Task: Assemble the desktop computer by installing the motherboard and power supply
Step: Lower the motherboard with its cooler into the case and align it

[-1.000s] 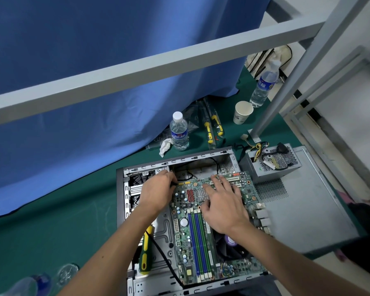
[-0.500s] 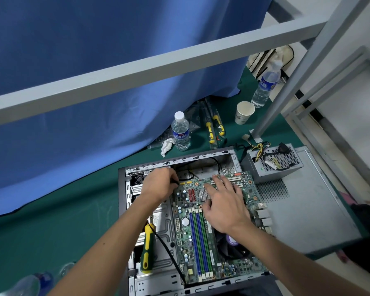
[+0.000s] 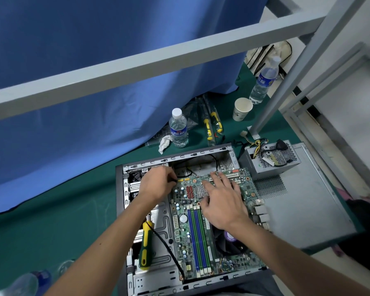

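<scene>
From the head view, we see the motherboard lying inside the open case, its long axis running from us toward the far wall. Our right hand lies flat on the board's far half, fingers spread and straight, pressing. Our left hand sits just left of the board's far-left corner, fingers curled round a black cable end; what exactly it pinches we cannot tell. That corner lies just right of the left fingertips, so we judge the left hand nearer for plugging in. The power supply rests outside the case, beyond and right of the right hand. The screwdriver lies under our left forearm.
</scene>
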A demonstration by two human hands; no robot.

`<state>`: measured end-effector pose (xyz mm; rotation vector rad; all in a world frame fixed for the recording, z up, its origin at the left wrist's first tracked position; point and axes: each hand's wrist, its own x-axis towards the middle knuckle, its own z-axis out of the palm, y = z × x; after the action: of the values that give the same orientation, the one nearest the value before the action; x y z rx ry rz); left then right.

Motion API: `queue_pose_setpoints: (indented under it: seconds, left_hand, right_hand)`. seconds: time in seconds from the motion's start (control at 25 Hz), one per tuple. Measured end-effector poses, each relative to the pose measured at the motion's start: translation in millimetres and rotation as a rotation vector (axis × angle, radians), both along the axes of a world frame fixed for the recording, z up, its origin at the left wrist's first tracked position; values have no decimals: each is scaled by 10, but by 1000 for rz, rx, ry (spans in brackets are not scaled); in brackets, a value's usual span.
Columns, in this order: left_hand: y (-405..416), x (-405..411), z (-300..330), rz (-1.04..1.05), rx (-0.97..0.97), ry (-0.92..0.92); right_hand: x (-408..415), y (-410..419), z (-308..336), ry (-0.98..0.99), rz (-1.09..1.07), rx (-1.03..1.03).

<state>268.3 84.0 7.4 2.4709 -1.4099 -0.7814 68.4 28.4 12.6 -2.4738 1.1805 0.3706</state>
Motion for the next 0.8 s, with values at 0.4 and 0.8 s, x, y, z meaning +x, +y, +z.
queue_pose_setpoints:
  seconds: [0.4, 0.8]
  left_hand:
    - [17, 22, 5, 86, -56, 82]
    - [16, -41, -27, -58, -50, -104]
  right_hand:
    - [2, 0, 5, 7, 5, -8]
    - [5, -1, 1, -2, -1, -5]
